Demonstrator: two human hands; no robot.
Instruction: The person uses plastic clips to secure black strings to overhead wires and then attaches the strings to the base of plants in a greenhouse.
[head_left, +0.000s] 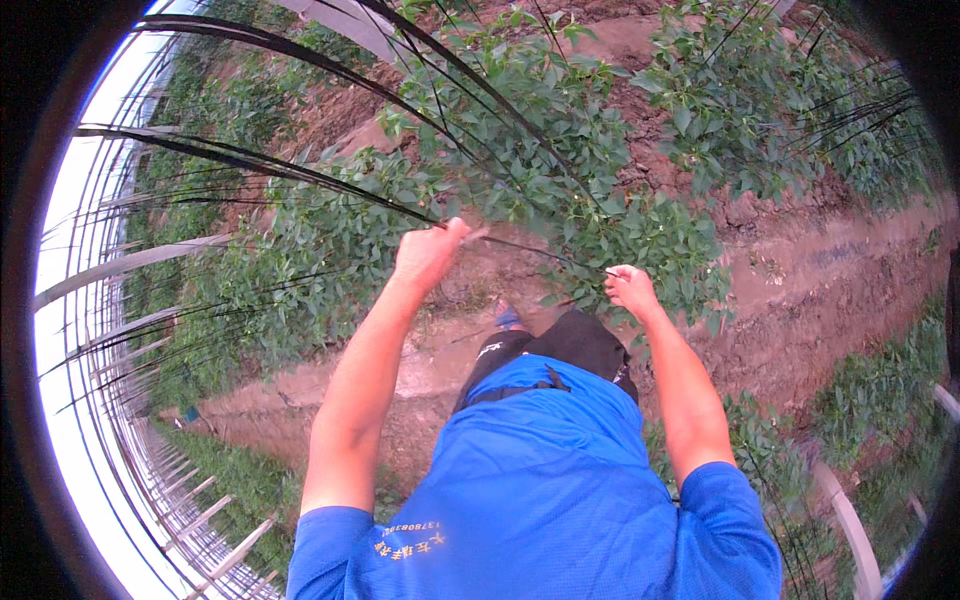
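My left hand is closed around a bundle of dark strings that runs down from the upper left. From this fist a single dark string stretches across to my right hand, where the thumb and fingers pinch its end. The string passes in front of leafy green plants with small pale flowers, close to my right hand. More dark strings slant down into the foliage above my hands. The exact grip of the left fingers is partly hidden by the back of the hand.
Rows of leafy plants stand on both sides of a bare soil path. Pale posts and many hanging strings line the left side. A pale post rises at the lower right. My foot is on the soil below my hands.
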